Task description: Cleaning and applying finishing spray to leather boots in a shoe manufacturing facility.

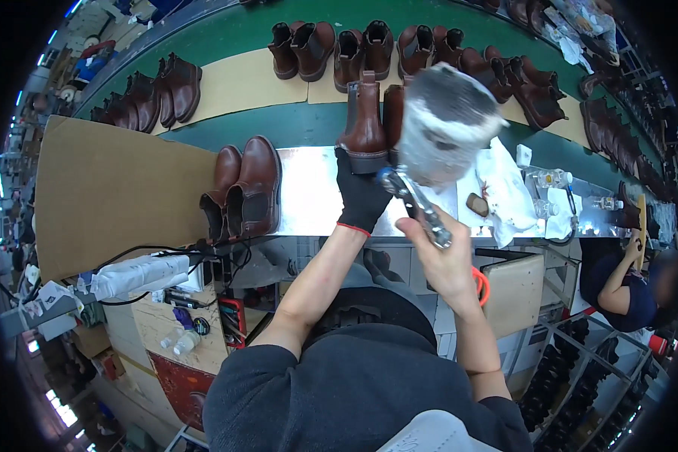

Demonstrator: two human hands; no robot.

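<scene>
My left hand (363, 197), in a black glove with a red cuff, grips a brown ankle boot (366, 124) low at its heel. The boot stands upright, its heel toward me. Close on its right is a second brown boot (392, 113), partly hidden. My bare right hand (443, 260) is closed round the metal handle of what looks like a spray gun (423, 215). Its large cup (446, 132), wrapped in whitish plastic, is blurred and tilts up over the bench, right of the boots. An orange-red loop (480, 286) hangs beside my right wrist.
Another pair of brown boots (252, 188) stands on the bench's left, beside a tall cardboard sheet (120, 196). Rows of boots line the green surface (279, 120) beyond. On the right are white cloth (505, 188), a brown block (477, 204) and plastic bottles (554, 178). A co-worker (625, 290) sits at far right.
</scene>
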